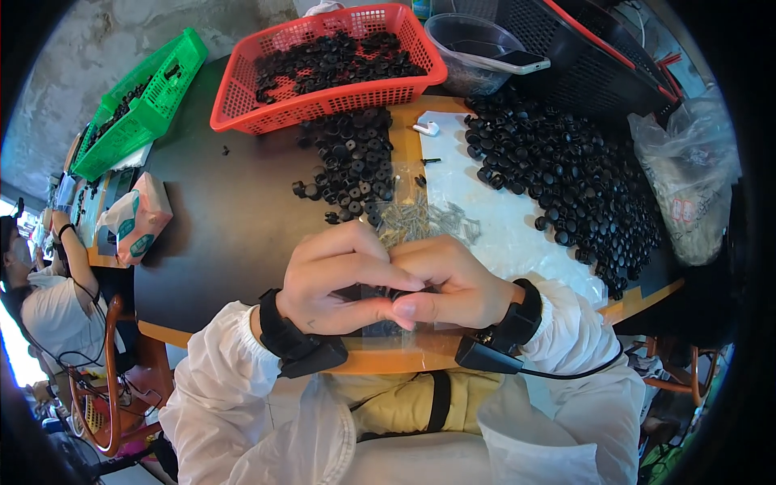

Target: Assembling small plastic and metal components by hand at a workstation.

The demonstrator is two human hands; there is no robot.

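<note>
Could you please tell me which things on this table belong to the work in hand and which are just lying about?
In use: left hand and right hand pinching a small black part; screw pile; black caps; red basket.

Lying about: tissue pack; earbud case; phone; green basket.

baskets: 2 (red point(323, 101), green point(141, 113)) | tissue pack point(137, 220): 1 | earbud point(427, 128): 1

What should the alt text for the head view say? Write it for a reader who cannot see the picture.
Two bare hands, left hand and right hand, meet fingertip to fingertip over a small dark part at a table edge. Behind them lie a pile of small screws, heaps of black round parts, and a red basket holding more.
</note>
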